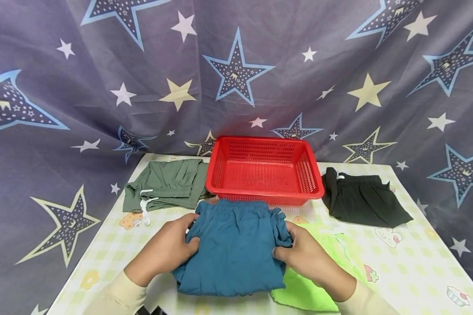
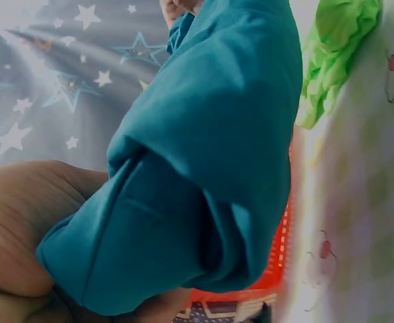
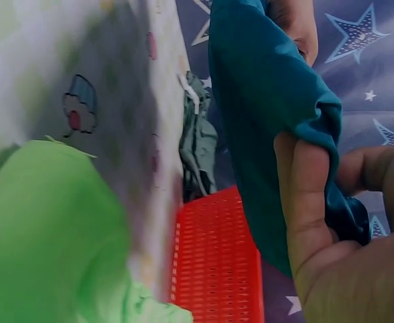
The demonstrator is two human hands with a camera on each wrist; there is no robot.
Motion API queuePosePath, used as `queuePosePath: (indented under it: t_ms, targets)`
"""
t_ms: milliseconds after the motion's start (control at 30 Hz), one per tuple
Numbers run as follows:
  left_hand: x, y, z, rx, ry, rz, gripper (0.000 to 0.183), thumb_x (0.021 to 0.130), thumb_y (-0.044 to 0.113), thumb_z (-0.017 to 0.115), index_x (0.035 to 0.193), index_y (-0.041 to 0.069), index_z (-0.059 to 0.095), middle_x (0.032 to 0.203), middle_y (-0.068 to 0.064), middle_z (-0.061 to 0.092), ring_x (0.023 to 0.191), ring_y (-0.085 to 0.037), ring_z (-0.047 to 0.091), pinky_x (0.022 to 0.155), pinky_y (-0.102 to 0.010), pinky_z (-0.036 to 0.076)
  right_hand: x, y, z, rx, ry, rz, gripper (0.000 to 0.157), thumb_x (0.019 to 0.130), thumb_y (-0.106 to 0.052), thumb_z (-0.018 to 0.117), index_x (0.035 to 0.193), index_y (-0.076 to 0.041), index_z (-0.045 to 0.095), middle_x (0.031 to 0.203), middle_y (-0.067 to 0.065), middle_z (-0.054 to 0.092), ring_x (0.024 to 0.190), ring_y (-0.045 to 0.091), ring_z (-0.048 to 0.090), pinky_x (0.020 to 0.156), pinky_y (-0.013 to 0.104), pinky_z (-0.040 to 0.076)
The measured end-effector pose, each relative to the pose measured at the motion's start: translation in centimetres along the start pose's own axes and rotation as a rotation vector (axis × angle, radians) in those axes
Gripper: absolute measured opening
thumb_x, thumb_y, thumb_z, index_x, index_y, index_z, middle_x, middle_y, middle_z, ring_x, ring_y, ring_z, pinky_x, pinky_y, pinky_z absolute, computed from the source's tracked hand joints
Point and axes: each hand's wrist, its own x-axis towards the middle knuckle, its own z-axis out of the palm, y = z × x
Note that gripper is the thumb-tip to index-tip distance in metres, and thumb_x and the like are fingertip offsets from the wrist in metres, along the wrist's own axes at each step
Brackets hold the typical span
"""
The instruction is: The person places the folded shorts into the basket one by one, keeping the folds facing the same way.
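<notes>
partly, blue cloth [image 1: 232, 253] hides grn cloth [image 1: 304, 294]

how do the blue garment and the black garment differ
The blue garment is held up by the left hand and the right hand, while the black garment lies untouched on the table. The blue garment is in front of the red basket; the black garment is to the basket's right. Both are plain, unpatterned cloth.

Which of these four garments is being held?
The blue garment, gripped by left hand and right hand; the grey-green, black and lime garments lie on the table.
</notes>
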Motion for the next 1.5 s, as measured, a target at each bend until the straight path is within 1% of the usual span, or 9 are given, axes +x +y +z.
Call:
queuePosePath:
  t_ms: [100, 233, 333, 467, 567, 900, 1133, 1300, 1500]
  targets:
    - [0.2, 0.4, -0.5, -0.004, 0.007, 0.012, 0.049, 0.082, 0.015, 0.064, 0.130, 0.009, 0.051, 0.112, -0.001, 0.062, 0.093, -0.011, 0.057, 0.084, -0.037, 0.046, -0.2, -0.5, -0.5, 0.016, -0.006, -0.012, 0.048, 0.077, 0.006, 0.062, 0.124, 0.000, 0.052, 0.108, 0.013, 0.061, 0.088, 0.022, 0.059, 0.076, 0.035, 0.049]
    - [0.6, 0.8, -0.8, -0.024, 0.021, 0.022, 0.053, 0.082, 0.016, 0.063, 0.132, 0.007, 0.049, 0.113, -0.003, 0.062, 0.080, -0.010, 0.057, 0.083, -0.038, 0.046, -0.2, -1.1, -1.2, 0.009, 0.032, -0.027, 0.045, 0.078, 0.005, 0.063, 0.121, 0.000, 0.053, 0.107, 0.013, 0.061, 0.090, 0.023, 0.059, 0.079, 0.035, 0.049]
    - [1.0, 1.0, -0.9, -0.046, 0.047, 0.042, 0.053, 0.083, 0.016, 0.064, 0.133, 0.007, 0.049, 0.113, -0.005, 0.062, 0.083, -0.012, 0.059, 0.083, -0.039, 0.046, 0.0, -1.5, -1.6, -0.017, 0.079, -0.029, 0.044, 0.077, 0.004, 0.064, 0.120, -0.002, 0.055, 0.107, 0.011, 0.062, 0.093, 0.022, 0.058, 0.082, 0.036, 0.047]
    - [1.8, 1.3, -0.8, -0.080, 0.092, 0.088, 0.049, 0.082, 0.012, 0.064, 0.129, 0.007, 0.052, 0.111, -0.005, 0.063, 0.099, -0.016, 0.058, 0.086, -0.040, 0.046, 0.3, -1.8, -2.1, -0.044, 0.125, -0.020, 0.043, 0.078, 0.003, 0.064, 0.119, -0.006, 0.057, 0.110, 0.009, 0.062, 0.097, 0.020, 0.057, 0.085, 0.036, 0.046]
    - [2.5, 1.5, -0.8, -0.106, 0.103, 0.104, 0.046, 0.081, 0.010, 0.064, 0.127, 0.007, 0.054, 0.110, -0.006, 0.063, 0.102, -0.018, 0.058, 0.086, -0.041, 0.046, 0.6, -1.8, -2.4, -0.027, 0.140, -0.001, 0.044, 0.078, 0.004, 0.063, 0.121, -0.006, 0.056, 0.109, 0.011, 0.063, 0.095, 0.022, 0.059, 0.080, 0.036, 0.049]
    - [4.9, 2.1, -0.6, -0.101, 0.104, 0.081, 0.049, 0.084, 0.014, 0.063, 0.131, 0.006, 0.052, 0.120, -0.010, 0.060, 0.112, -0.022, 0.054, 0.091, -0.043, 0.044, 2.0, -1.4, -3.5, 0.059, 0.162, 0.013, 0.047, 0.081, 0.006, 0.058, 0.127, -0.004, 0.051, 0.113, 0.018, 0.060, 0.091, 0.026, 0.062, 0.068, 0.040, 0.054]
    - [6.8, 2.7, -0.1, -0.099, 0.098, 0.051, 0.047, 0.087, 0.013, 0.059, 0.132, 0.007, 0.050, 0.126, -0.009, 0.056, 0.117, -0.025, 0.051, 0.094, -0.043, 0.041, 3.4, -1.1, -4.4, 0.074, 0.168, 0.025, 0.048, 0.084, 0.004, 0.056, 0.131, -0.004, 0.047, 0.120, 0.019, 0.057, 0.099, 0.027, 0.061, 0.074, 0.042, 0.053]
    - [8.2, 2.8, 0.5, -0.086, 0.107, 0.029, 0.046, 0.087, 0.013, 0.056, 0.132, 0.008, 0.050, 0.127, -0.008, 0.056, 0.117, -0.024, 0.051, 0.095, -0.041, 0.041, 4.4, -0.8, -4.9, 0.128, 0.172, 0.039, 0.050, 0.086, 0.005, 0.052, 0.134, -0.004, 0.043, 0.125, 0.020, 0.053, 0.103, 0.029, 0.059, 0.075, 0.044, 0.053]
    - [9.7, 3.0, 0.8, -0.094, 0.116, 0.032, 0.046, 0.086, 0.010, 0.054, 0.132, 0.007, 0.051, 0.127, -0.007, 0.055, 0.117, -0.023, 0.051, 0.096, -0.041, 0.040, 5.3, -0.7, -5.4, 0.114, 0.183, 0.052, 0.048, 0.087, 0.003, 0.051, 0.134, -0.003, 0.042, 0.127, 0.021, 0.050, 0.105, 0.030, 0.057, 0.075, 0.043, 0.052]
